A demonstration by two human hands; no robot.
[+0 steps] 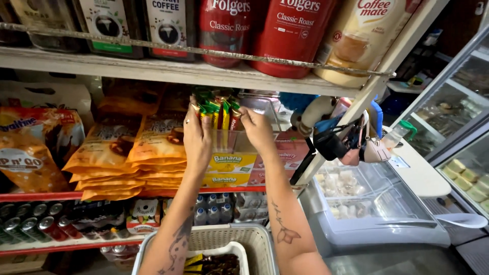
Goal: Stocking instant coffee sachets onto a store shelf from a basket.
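This is a small grocery shop. A white wooden shelf board (153, 69) with a wire rail carries big red plastic coffee tubs (290, 35) and a cream-coloured creamer pouch (356, 35) set in a row. Below, stacked orange foil drink-mix pouches (132, 153) fill a red-edged shelf (61, 196), with rows of dark drink cans (30, 219) and small clear water bottles (214, 209) lower down. To the right stands a glass-topped chest freezer (372, 203) and a glass-fronted display case of yellow blocks (466, 178). A white plastic woven basket (224, 239) sits at the bottom.
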